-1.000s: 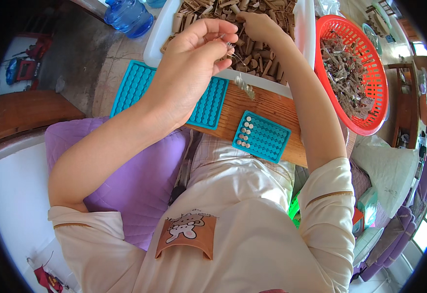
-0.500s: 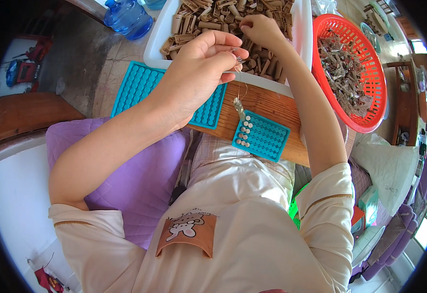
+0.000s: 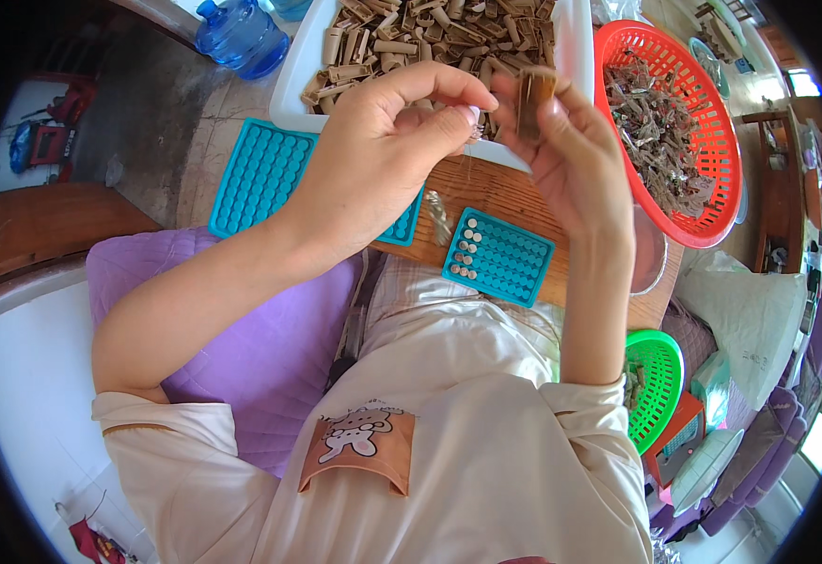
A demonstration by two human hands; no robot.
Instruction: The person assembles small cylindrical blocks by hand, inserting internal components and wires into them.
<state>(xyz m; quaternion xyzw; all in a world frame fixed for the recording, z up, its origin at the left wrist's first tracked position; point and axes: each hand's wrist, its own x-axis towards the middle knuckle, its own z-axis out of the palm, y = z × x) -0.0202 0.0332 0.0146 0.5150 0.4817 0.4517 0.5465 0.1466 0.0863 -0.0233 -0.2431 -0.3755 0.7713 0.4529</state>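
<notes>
In front of the white bin, my left hand [image 3: 387, 141] is closed in a pinch around thin wire [image 3: 468, 167] with small shiny bits. Just to its right, my right hand [image 3: 571, 155] is closed on a brown trough-shaped piece [image 3: 529, 105], held upright. The fingertips of both hands nearly meet; whether they touch is hard to make out. Below my left hand there is a pale, shiny twisted strip [image 3: 438, 218], blurred. Closest to me, a small teal tray [image 3: 516, 256] carries several round whitish discs [image 3: 468, 248] along its left side.
A white bin [image 3: 291, 89] full of brown trough-shaped pieces [image 3: 397, 47] stands at the back of the wooden table [image 3: 486, 183]. Left of it lies a larger teal tray [image 3: 260, 174]. A red basket [image 3: 735, 160] of tangled scraps and a green basket [image 3: 657, 423] are at right. Blue water bottle [image 3: 242, 38], far left.
My right hand has come out of the bin toward me, bringing a brown trough-shaped piece beside my left hand. The green basket at right has come into fuller view.
</notes>
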